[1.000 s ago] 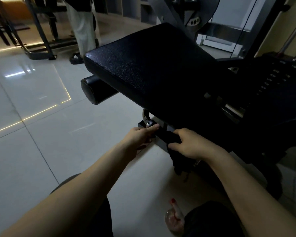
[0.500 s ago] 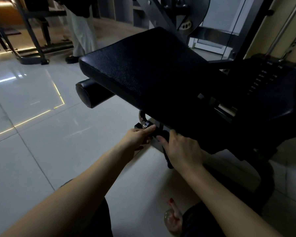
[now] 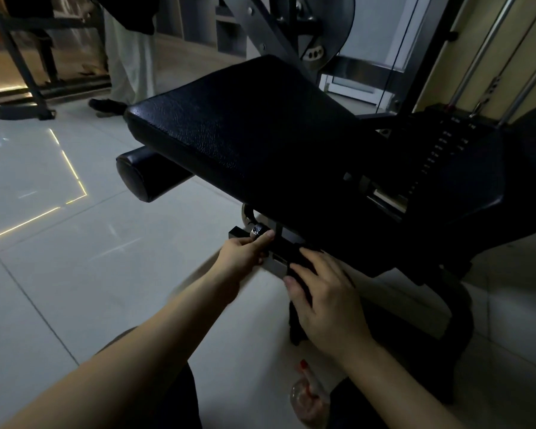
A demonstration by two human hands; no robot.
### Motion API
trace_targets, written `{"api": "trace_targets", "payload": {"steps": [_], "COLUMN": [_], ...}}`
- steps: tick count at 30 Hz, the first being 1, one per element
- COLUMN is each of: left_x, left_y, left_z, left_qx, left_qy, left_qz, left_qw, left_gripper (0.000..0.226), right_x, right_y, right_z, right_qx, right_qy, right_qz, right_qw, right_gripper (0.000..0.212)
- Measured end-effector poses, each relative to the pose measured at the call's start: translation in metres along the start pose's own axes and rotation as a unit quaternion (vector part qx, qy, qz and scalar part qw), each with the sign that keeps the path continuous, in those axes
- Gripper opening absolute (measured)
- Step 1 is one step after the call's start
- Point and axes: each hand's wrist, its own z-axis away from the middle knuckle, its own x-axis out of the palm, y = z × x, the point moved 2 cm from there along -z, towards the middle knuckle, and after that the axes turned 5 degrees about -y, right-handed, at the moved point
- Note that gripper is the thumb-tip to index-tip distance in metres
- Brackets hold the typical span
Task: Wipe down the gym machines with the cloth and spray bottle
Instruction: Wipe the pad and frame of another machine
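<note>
Cloth on the frame under the seat pad.
Below the pad, the left hand pinches a small knob; beside it the right hand clasps the dark cloth against the metal bar. The spray bottle sits on the floor, nearer the person.

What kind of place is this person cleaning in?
Most likely a gym: a padded black bench, a weight stack under steel guide rods and a roller pad, all on a tiled floor.

Two hands, one cloth, one spray bottle, one seat pad, one roller pad, one knob.
</note>
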Motion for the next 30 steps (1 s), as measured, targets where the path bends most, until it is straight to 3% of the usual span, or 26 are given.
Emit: {"api": "trace_targets", "payload": {"steps": [3,4,7,9,11,13,17,21,24,27,30], "left_x": [0.000,-0.001,-0.003,-0.005,-0.005,-0.005,-0.009,-0.007,-0.004,-0.006,-0.011], "left_y": [-0.003,-0.005,-0.008,-0.010,-0.010,-0.008,-0.006,-0.005,-0.006,-0.003,-0.001], "left_z": [-0.002,-0.004,-0.006,-0.008,-0.010,-0.011,-0.012,-0.008,-0.005,-0.004,-0.007], "left_qx": [0.010,0.011,0.016,0.016,0.017,0.013,-0.005,-0.011,-0.005,-0.007,-0.008], "left_qy": [0.004,0.004,-0.006,-0.009,-0.011,-0.020,-0.067,-0.060,-0.047,-0.051,-0.072], "left_qz": [0.001,0.000,-0.002,-0.011,-0.011,-0.004,0.011,0.029,0.041,0.035,0.025], "left_qw": [1.000,1.000,1.000,1.000,1.000,1.000,0.998,0.998,0.998,0.998,0.997], "left_gripper": [0.032,0.032,0.034,0.036,0.037,0.035,0.036,0.036,0.037,0.032,0.034], "right_x": [-0.023,-0.027,-0.016,-0.001,0.004,0.005,0.009,0.013,0.021,0.024,0.020], "right_y": [0.006,0.011,0.010,0.005,0.007,0.012,0.019,0.014,0.012,0.016,0.025], "right_z": [-0.020,-0.025,-0.028,-0.032,-0.047,-0.066,-0.082,-0.065,-0.050,-0.042,-0.028], "right_qx": [0.058,0.072,0.067,0.081,0.120,0.184,0.253,0.185,0.108,0.074,0.050], "right_qy": [-0.072,-0.097,-0.178,-0.158,-0.140,-0.181,-0.263,-0.148,-0.056,-0.023,-0.052], "right_qz": [-0.146,-0.144,0.085,0.172,0.161,0.121,0.002,0.141,0.259,0.299,0.259], "right_qw": [0.985,0.982,0.978,0.969,0.970,0.959,0.931,0.961,0.958,0.951,0.963], "right_gripper": [0.048,0.052,0.085,0.077,0.050,0.034,0.039,0.029,0.047,0.060,0.066]}}
